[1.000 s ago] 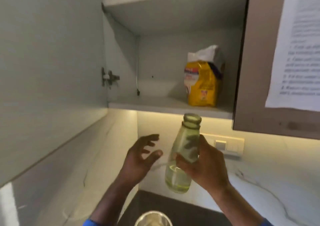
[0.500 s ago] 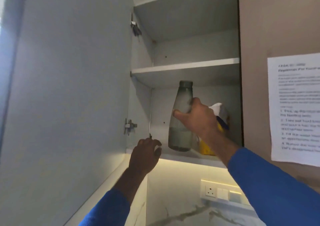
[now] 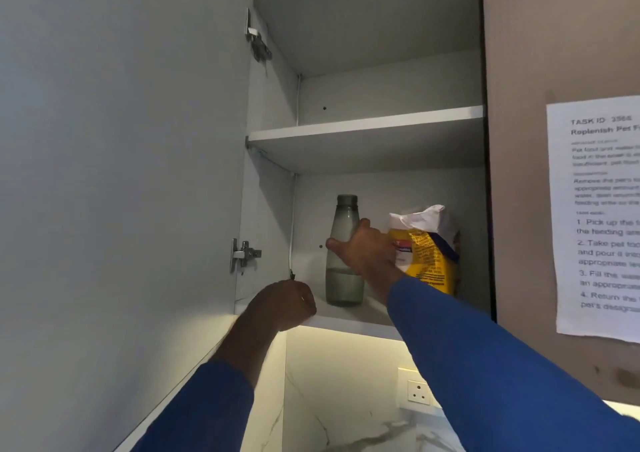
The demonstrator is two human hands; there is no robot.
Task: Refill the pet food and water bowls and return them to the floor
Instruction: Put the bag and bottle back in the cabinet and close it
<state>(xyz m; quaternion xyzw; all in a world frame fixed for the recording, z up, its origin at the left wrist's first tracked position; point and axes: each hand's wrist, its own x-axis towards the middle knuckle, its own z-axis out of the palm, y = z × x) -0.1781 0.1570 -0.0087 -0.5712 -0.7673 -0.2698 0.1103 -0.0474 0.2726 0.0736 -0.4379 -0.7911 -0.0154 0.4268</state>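
Two hands up at open cabinet. Right hand fingers wrapped round water bottle, upright on bottom shelf beside pet food bag, probably for storage. Left hand fingers curled over shelf edge, likely bracing. Bowls unseen.

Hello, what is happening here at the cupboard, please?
A person reaches into an open wall cupboard. The right hand grips a grey bottle, partly filled, standing upright on the lowest shelf beside a yellow food bag. The left hand rests at the shelf's front edge.
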